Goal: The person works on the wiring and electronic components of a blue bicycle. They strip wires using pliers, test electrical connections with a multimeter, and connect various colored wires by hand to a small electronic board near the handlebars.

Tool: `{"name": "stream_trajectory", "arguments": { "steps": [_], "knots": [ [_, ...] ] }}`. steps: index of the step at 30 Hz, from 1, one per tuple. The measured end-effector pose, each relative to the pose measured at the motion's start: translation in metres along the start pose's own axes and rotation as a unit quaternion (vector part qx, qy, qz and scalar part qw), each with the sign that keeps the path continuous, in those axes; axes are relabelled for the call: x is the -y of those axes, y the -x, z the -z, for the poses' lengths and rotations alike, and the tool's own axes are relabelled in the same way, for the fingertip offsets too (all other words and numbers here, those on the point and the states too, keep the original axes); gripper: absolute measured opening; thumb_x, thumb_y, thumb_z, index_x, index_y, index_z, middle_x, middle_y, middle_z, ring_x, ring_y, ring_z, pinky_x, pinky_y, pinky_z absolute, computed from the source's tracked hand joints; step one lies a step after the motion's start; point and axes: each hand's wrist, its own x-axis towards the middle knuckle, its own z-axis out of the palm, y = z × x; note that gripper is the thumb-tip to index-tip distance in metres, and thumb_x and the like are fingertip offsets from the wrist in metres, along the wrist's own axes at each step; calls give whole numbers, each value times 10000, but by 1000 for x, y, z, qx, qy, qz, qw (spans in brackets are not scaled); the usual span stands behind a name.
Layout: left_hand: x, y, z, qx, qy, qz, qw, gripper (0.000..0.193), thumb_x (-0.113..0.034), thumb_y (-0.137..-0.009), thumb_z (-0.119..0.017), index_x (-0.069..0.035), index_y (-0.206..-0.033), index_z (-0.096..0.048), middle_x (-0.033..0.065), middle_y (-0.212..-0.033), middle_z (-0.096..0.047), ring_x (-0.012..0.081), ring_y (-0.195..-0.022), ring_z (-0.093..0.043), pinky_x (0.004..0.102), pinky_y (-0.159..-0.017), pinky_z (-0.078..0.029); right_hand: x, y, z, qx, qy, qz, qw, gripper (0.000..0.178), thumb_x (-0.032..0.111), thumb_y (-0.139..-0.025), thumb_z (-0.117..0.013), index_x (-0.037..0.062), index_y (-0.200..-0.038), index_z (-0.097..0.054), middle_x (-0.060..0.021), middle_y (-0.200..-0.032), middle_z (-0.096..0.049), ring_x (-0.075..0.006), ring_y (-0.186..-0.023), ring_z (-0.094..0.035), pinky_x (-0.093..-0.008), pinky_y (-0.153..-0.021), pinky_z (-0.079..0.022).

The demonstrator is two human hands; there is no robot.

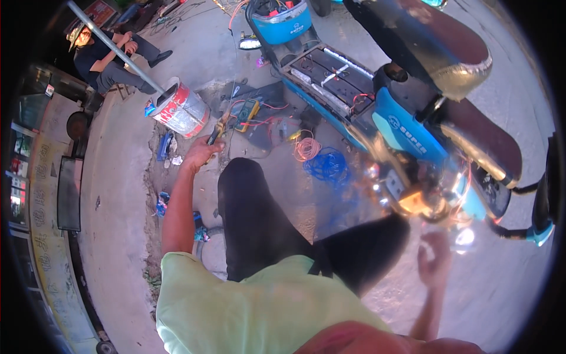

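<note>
Where bare concrete point(121, 206) spreads outdoors, a blue scooter point(407, 131) stands to the right, coiled blue wire point(326, 166) lying beside it. The left hand point(201, 154) wraps its fingers around a slim tool point(214, 134) near a multimeter point(247, 114) and bucket point(187, 113); the blurred right hand's point(434, 259) grip cannot be told.

l fingers point(216, 145) curled, out fwd; r fingers point(438, 243) blurred, lower

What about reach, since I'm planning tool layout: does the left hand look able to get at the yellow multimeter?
Probably yes: the yellow multimeter lies near the left hand and the way looks free, though the plier-like tool it seems to hold may need setting down first.
</note>
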Motion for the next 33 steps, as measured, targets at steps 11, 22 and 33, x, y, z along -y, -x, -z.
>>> {"name": "stream_trajectory", "arguments": {
  "steps": [11, 22, 33],
  "knots": [
    [238, -139, -166, 145, 53, 85, 984, 315, -296, -902, -729, -17, -1048, -742, 29, -814, -682, 121, -781, -651, 328, -717, -516, 52, -45, -44, 19, 117, -40, 992, 246, 10, -809, -651, 1, -1053, -680, -182, -1127, -640, -372, -1055, -607, -472, -889, -508],
    [-52, -423, 36, -163, 112, -264, 944, 362, -271, -914, -717, -15, -1170, -723, 168, -1117, -743, 245, -1038, -704, 372, -928, -533, 164, -246, -167, 97, 82, 23, 992, 169, -20, -781, -683, 6, -947, -706, -171, -972, -686, -352, -887, -675, -410, -777, -533],
    [-118, -452, 79, 80, 464, -295, 831, 166, -135, -986, -653, 5, -1064, -695, 99, -933, -715, 148, -767, -660, 291, -694, -532, 244, -394, -231, 177, 39, -87, 979, 99, 42, -854, -716, 6, -946, -724, -113, -862, -698, -206, -756, -672, -325, -675, -529]
  ]
}}
